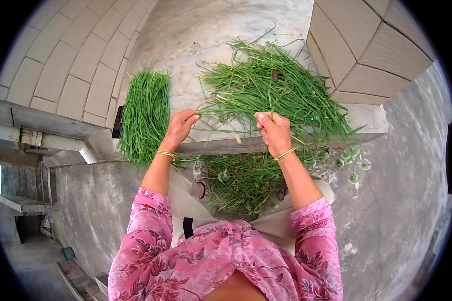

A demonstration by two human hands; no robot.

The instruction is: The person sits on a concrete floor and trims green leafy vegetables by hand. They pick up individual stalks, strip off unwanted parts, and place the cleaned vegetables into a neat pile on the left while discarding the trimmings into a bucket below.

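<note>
Between my hands stretch a few thin green stalks, like garlic chives. My left hand (182, 126) pinches their left ends between thumb and fingers, just right of a neat, aligned bundle of green stalks (145, 116) on the concrete ledge. My right hand (274, 129) has its fingers closed on a green stalk that sticks up past the thumb, over the near edge of a larger, loose pile of green stalks (271, 82). A brown dry leaf (275, 74) lies on that pile. Each wrist wears a gold-coloured bangle.
The concrete ledge (365, 116) runs between a tiled wall (75, 56) at left and a tiled pillar (361, 52) at right. Below it, scattered stalks (245, 180) lie between my feet, with white flower heads (352, 158) to the right. A white pipe (60, 143) is at left.
</note>
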